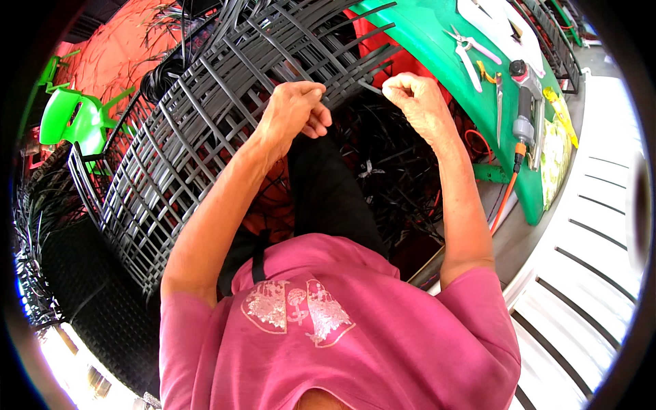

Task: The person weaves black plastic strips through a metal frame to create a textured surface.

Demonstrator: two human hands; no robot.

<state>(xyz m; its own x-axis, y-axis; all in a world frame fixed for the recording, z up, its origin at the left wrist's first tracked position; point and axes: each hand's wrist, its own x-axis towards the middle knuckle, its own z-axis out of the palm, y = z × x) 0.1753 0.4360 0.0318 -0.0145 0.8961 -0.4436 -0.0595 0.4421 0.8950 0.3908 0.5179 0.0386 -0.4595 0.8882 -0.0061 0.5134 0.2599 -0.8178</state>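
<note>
An open lattice of grey flat plastic strips (pixel 212 102) is woven across a frame in front of me. My left hand (pixel 294 113) is over the right part of the weave, thumb and forefinger together and the other fingers curled. Whether a strip lies in its pinch is hidden. My right hand (pixel 417 99) is closed at the right side of the weave. The end of one grey strip (pixel 370 87) runs into its pinched fingertips. Several loose strip ends (pixel 372 31) stick out past the edge, above that hand.
On the green table (pixel 437 24) at right lie pruning shears (pixel 468 58) and a grey power tool (pixel 525 102) with an orange cord (pixel 504 203). A bright green chair (pixel 76 119) stands at left. A white slatted bench (pixel 581 273) is at lower right. Dark strip scraps (pixel 383 164) lie below my hands.
</note>
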